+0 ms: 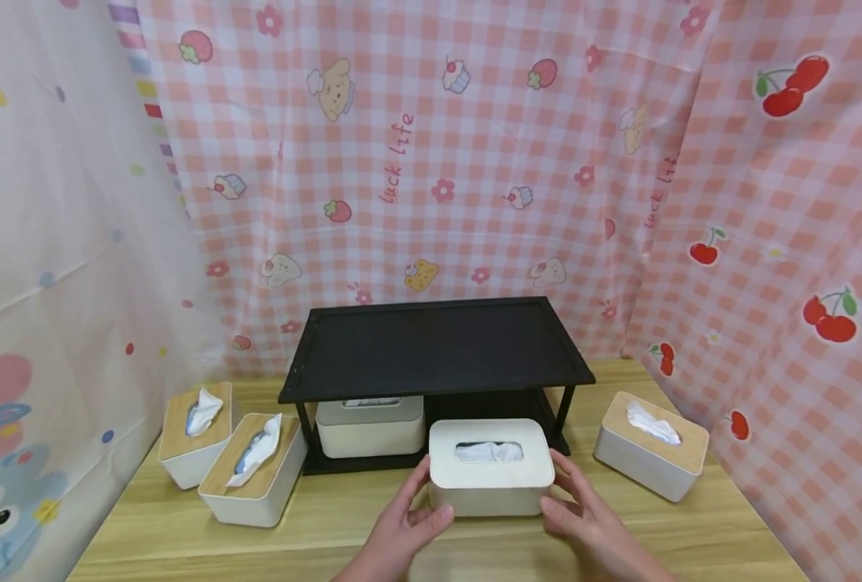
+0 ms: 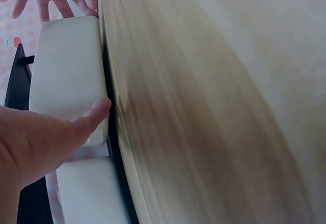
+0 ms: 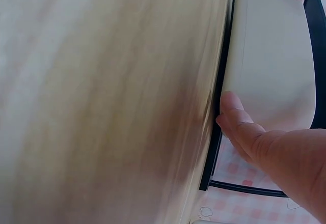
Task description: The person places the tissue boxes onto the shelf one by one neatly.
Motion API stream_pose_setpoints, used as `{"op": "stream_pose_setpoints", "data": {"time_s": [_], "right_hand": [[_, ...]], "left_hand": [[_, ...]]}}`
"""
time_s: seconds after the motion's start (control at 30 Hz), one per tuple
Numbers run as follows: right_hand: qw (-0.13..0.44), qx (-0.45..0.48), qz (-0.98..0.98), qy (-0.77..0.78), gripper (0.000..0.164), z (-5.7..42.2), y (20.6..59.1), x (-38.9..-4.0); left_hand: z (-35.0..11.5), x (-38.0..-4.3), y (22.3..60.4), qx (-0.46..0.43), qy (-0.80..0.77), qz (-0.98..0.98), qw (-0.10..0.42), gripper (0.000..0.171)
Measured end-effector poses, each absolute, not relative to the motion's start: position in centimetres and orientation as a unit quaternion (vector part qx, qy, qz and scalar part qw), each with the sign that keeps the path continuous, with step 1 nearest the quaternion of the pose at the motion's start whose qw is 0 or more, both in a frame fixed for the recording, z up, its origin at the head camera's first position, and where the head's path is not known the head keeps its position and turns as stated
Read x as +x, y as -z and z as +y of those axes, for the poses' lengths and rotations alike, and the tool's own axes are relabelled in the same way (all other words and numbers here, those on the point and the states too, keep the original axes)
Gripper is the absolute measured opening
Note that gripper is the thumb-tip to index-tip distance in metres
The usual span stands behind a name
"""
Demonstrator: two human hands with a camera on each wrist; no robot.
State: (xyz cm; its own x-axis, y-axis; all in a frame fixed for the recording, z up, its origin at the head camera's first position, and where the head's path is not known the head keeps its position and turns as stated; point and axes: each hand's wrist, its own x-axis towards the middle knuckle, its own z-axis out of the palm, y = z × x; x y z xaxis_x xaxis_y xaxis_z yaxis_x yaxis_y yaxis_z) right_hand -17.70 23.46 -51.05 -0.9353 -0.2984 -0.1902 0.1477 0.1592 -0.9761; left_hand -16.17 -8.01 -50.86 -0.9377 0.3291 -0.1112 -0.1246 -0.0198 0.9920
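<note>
Your left hand (image 1: 402, 529) and your right hand (image 1: 584, 517) sit at the two ends of the white tissue box (image 1: 491, 467), fingers loosely spread along its sides and cupping it rather than curled tight; the left thumb (image 2: 94, 116) lies against the box's side, and so does the right thumb (image 3: 235, 114). The box stands upright on the wooden counter (image 1: 373, 533) between your hands, its all-white lid up and tissue showing in the slot.

Just beyond the box is the black shelf rack (image 1: 434, 349), whose lower tier holds a second white box (image 1: 370, 426), beyond your left hand. Further out to the left of your left hand stand two wood-lidded tissue boxes, a nearer one (image 1: 254, 469) and a farther one (image 1: 195, 434), close beside each other. To the right of your right hand stands a third wood-lidded box (image 1: 651, 455), well apart from the one you hold. Behind everything hangs a pink checked curtain (image 1: 431, 162).
</note>
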Motion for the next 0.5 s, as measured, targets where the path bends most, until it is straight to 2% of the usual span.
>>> {"op": "stream_pose_setpoints", "data": {"time_s": [0.5], "right_hand": [[0.173,-0.079,0.757,0.625,0.08,23.4,51.4,-18.2]], "left_hand": [[-8.3,-16.5,51.9,0.057,-0.701,0.688,0.177,0.095]]}}
